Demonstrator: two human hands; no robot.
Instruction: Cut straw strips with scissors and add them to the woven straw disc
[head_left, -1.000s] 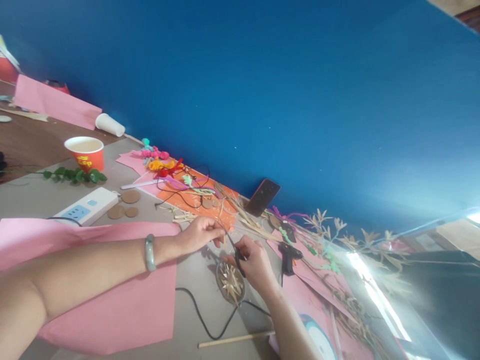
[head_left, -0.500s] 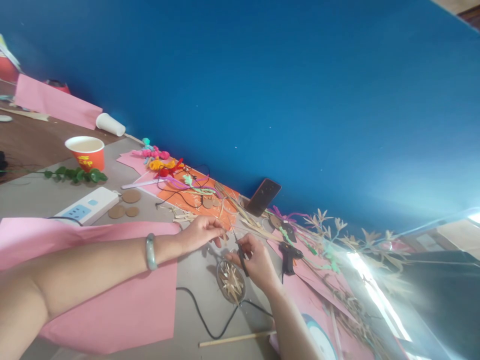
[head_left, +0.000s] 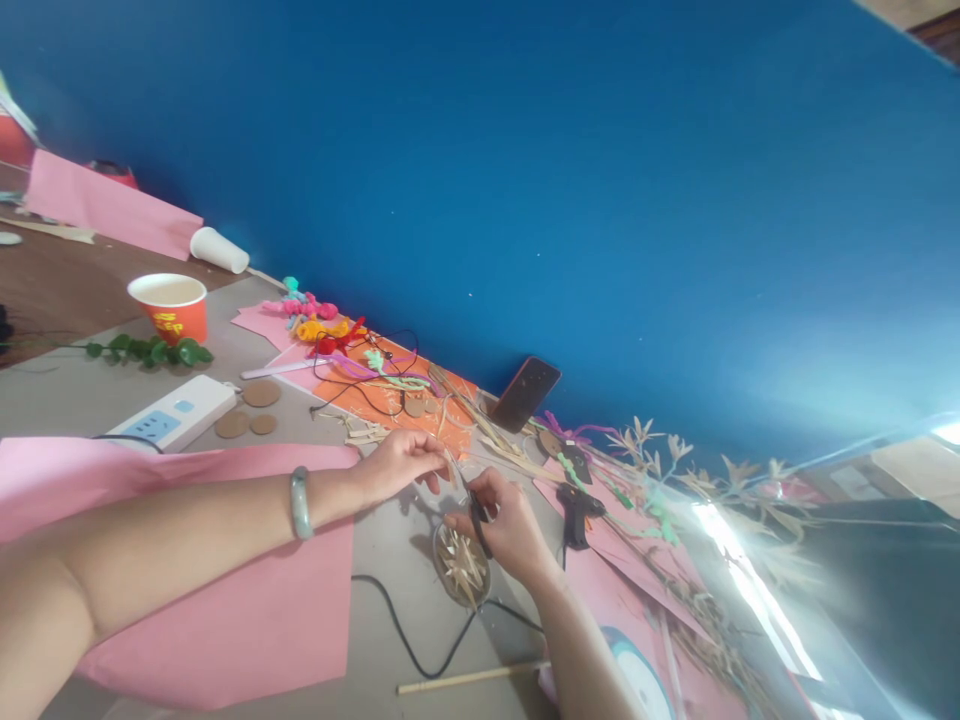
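My right hand is closed around a pair of black-handled scissors, whose blades point up and left toward my other hand. My left hand, with a bangle on its wrist, pinches a thin pale strip that looks like straw; the fingertips partly hide it. The blades are at or very near that strip. Just below both hands sits a small round dish holding cut straw-coloured pieces.
A pink sheet lies under my left arm. To the right are a black glue gun and dried stems. A phone leans on the blue wall. A power strip, orange paper cup and black cable lie around.
My right hand has shifted slightly left, bringing the scissors closer to the strip in my left hand. The blades' angle has changed a little. My left hand stays nearly still.
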